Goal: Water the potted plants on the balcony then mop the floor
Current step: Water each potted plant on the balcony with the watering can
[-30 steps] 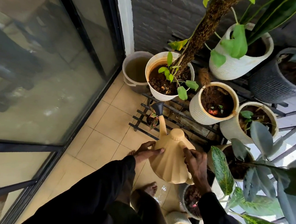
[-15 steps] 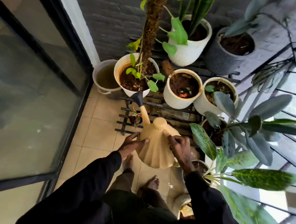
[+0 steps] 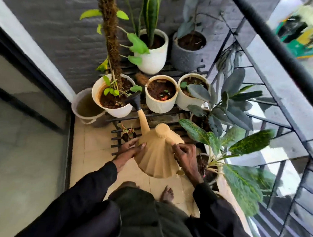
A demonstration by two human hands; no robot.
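The right hand (image 3: 186,158) curls over the handle of the watering can (image 3: 156,155), hiding nearly all of it. The left hand (image 3: 131,150) grips the can's left flank, palm out of sight. Whether water leaves the black rose (image 3: 133,100) ahead of the can cannot be told. Left of the can's spout, a white pot (image 3: 115,111) masks part of a bucket (image 3: 84,106). Right of the can, leaves bury a floor pot (image 3: 203,164). Beyond the railing (image 3: 279,46), a green-and-yellow shape (image 3: 298,34) is blurred. The moss pole (image 3: 110,31) runs off the top edge.
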